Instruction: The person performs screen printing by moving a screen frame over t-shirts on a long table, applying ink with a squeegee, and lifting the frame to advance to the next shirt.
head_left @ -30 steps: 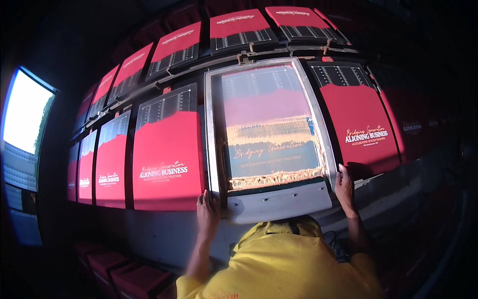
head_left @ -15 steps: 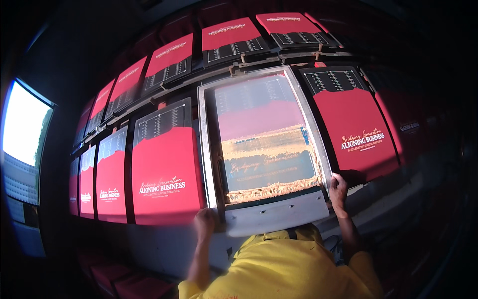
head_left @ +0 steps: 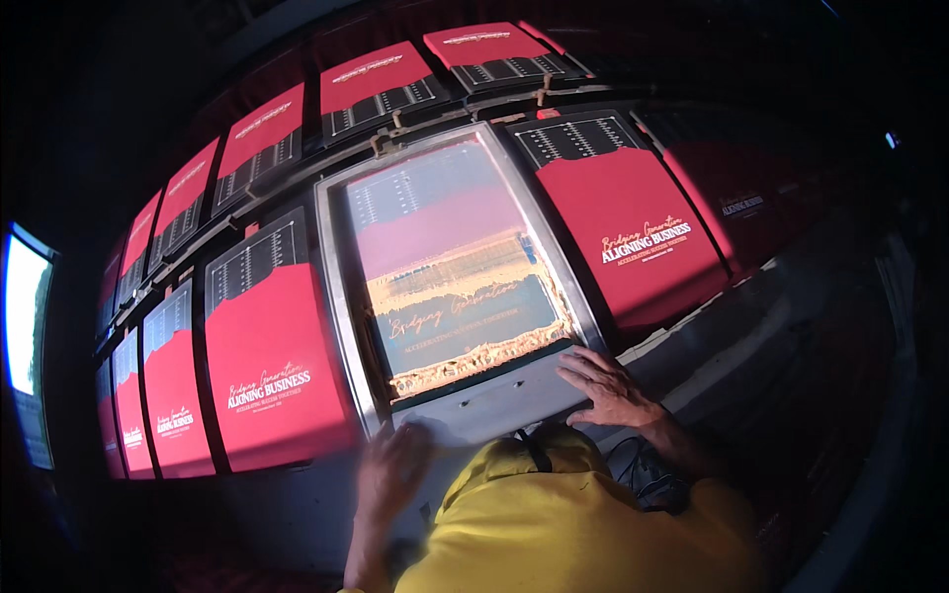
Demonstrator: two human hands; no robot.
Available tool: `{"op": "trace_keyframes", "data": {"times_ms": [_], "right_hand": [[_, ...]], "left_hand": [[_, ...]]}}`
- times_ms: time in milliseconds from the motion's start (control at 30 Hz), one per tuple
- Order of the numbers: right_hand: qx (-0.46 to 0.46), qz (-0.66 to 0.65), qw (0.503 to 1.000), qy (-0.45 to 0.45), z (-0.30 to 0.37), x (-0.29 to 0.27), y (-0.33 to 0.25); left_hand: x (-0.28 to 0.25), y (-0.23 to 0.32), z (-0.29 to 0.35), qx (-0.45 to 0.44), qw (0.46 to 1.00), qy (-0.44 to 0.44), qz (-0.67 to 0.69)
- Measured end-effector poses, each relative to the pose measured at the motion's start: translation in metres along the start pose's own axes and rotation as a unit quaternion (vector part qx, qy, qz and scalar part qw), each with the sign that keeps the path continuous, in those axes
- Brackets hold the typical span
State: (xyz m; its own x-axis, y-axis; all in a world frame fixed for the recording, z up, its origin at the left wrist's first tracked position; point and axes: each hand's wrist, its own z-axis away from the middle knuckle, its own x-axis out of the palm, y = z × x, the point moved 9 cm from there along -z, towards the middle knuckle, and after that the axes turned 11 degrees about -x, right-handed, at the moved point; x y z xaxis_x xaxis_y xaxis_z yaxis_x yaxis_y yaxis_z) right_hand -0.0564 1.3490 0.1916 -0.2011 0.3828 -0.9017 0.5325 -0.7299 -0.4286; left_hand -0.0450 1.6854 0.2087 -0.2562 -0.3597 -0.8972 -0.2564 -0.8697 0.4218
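A metal-framed printing screen [head_left: 334, 287] lies flat over one of the sheets on a long table, its mesh showing a red and teal design with gold ink. My left hand [head_left: 392, 472] rests at the frame's near left corner, blurred. My right hand [head_left: 607, 383] lies flat with spread fingers on the near right part of the frame. Neither hand grips anything that I can see. My yellow shirt [head_left: 554, 524] fills the lower middle of the view.
Red and black printed sheets [head_left: 267, 366] lie in two rows along the table, left and right of the screen and behind it [head_left: 376, 89]. A bright window [head_left: 25, 316] glows at far left. The surroundings are dark.
The view has shifted, so the screen sits further left and nearer. My right hand has moved from the frame's right edge onto its near rail; my left hand slid along the near left corner.
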Motion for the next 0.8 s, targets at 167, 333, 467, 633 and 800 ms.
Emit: {"op": "trace_keyframes", "data": {"times_ms": [167, 333, 467, 633, 800], "right_hand": [[-0.086, 0.114, 0.989, -0.03, 0.0, 0.019, 0.003], [-0.082, 0.1, 0.991, 0.038, -0.024, 0.01, 0.017], [-0.065, 0.088, 0.983, 0.145, -0.038, -0.021, -0.001], [-0.03, 0.077, 0.99, 0.118, -0.045, -0.027, -0.011], [-0.04, 0.057, 0.992, 0.103, -0.036, -0.009, -0.005]], "left_hand": [[0.006, 0.023, -0.006, 0.047, 0.995, 0.026, -0.083], [-0.015, 0.031, -0.031, 0.061, 0.997, 0.028, -0.045], [0.014, -0.005, -0.055, -0.002, 0.997, 0.024, -0.073], [0.01, -0.017, -0.047, -0.012, 0.996, 0.076, -0.045], [0.024, -0.011, -0.038, -0.002, 0.996, 0.063, -0.062]]}}
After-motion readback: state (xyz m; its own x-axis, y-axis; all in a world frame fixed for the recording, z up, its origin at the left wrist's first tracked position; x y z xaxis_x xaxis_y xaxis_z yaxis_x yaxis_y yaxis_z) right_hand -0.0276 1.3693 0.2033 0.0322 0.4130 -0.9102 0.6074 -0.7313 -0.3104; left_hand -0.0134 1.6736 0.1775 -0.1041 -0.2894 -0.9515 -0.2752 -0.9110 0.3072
